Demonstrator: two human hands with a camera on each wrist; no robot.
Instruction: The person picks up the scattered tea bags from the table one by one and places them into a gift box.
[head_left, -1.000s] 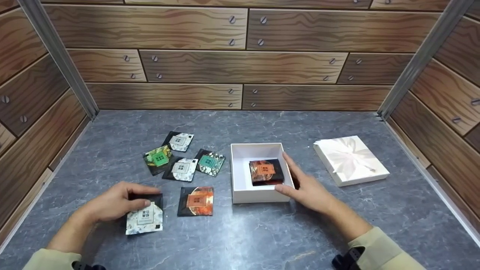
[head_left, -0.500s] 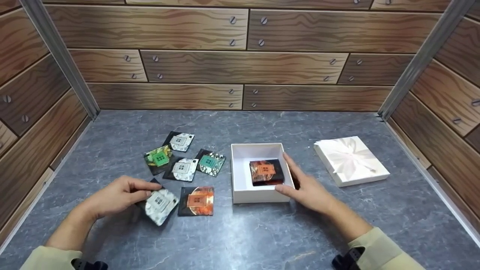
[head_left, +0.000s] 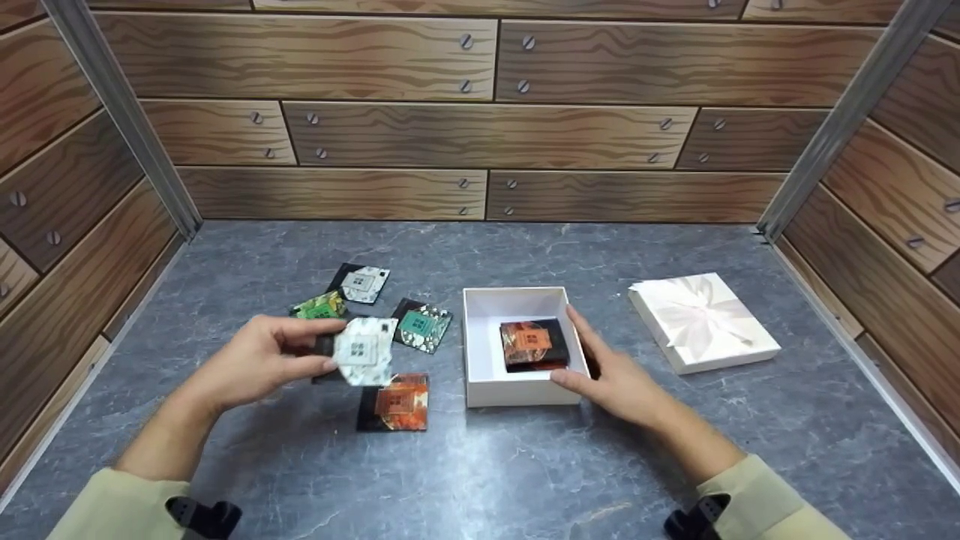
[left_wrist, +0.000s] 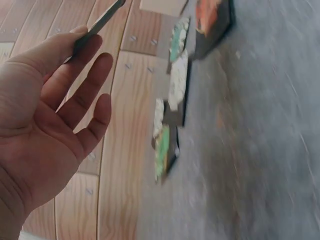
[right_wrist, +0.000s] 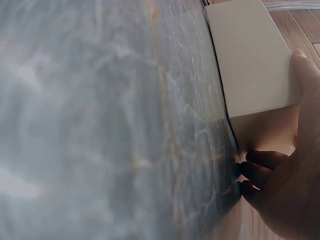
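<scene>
My left hand (head_left: 259,364) pinches a flat white-and-black sachet (head_left: 365,350) between thumb and fingers, raised over the other sachets. In the left wrist view that sachet (left_wrist: 99,26) appears edge-on, with the remaining fingers loosely bent. My right hand (head_left: 619,382) holds the front right corner of an open white box (head_left: 521,394), thumb at the front rim and index finger along the right side. Inside the box lies an orange-and-black sachet (head_left: 531,341), with more orange showing beneath it. Another orange sachet (head_left: 397,409) lies in front, partly covered by the held one.
Behind the left hand lie a green-and-yellow sachet (head_left: 319,305), a white one (head_left: 361,283) and a teal one (head_left: 421,325). A white lid (head_left: 703,319) with a ribbon bow rests at the right. Wood-patterned walls (head_left: 480,135) enclose the table (head_left: 510,480) at the back and sides.
My left hand has lifted the white-and-black sachet from the table, turned it and carried it right and farther back. The right hand and the box have stayed in place.
</scene>
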